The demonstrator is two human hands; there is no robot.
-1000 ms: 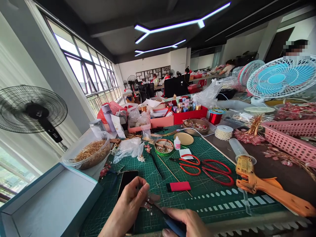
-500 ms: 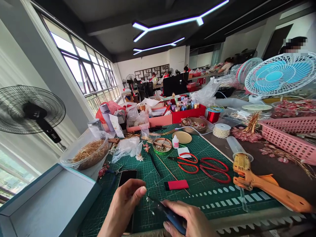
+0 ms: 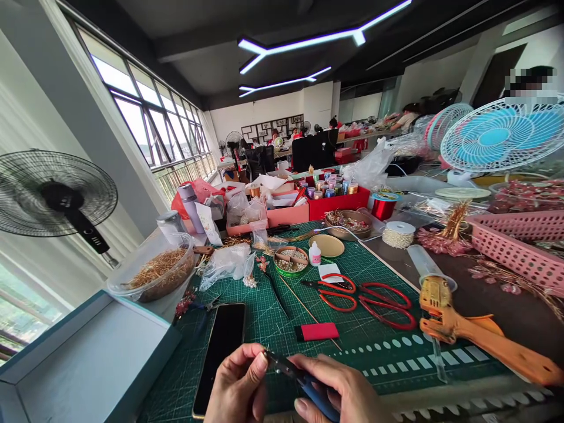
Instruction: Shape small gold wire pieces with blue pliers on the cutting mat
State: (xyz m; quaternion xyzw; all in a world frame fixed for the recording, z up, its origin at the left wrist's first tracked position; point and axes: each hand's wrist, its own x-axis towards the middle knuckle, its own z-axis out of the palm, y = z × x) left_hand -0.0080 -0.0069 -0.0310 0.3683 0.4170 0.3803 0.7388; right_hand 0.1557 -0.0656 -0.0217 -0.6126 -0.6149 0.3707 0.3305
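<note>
At the bottom centre, my left hand (image 3: 240, 385) pinches a small piece of thin wire with tiny shiny beads, mostly hidden by the fingers. My right hand (image 3: 339, 388) is wrapped round dark blue-handled pliers (image 3: 315, 395), whose dark jaws point left and meet the piece at my left fingertips. Beneath both hands lies the green cutting mat (image 3: 176, 376). A black phone (image 3: 220, 346) rests just left of my left hand. Beyond my hands are a red and black block (image 3: 316, 332) and a thin brown stick (image 3: 304, 304).
Two red-handled scissors (image 3: 337, 294) (image 3: 388, 305) lie on the mat. A divided bead tin (image 3: 291, 260) and small white bottle (image 3: 314, 254) stand behind. An orange glue gun (image 3: 476, 332) lies right, an open box (image 3: 88, 358) left. Fans and several people are farther back.
My left hand has moved right and down, towards the plier jaws, uncovering more of the phone. The beaded piece, which dangled below the jaws, is now closer to the fingers. The view shifted slightly.
</note>
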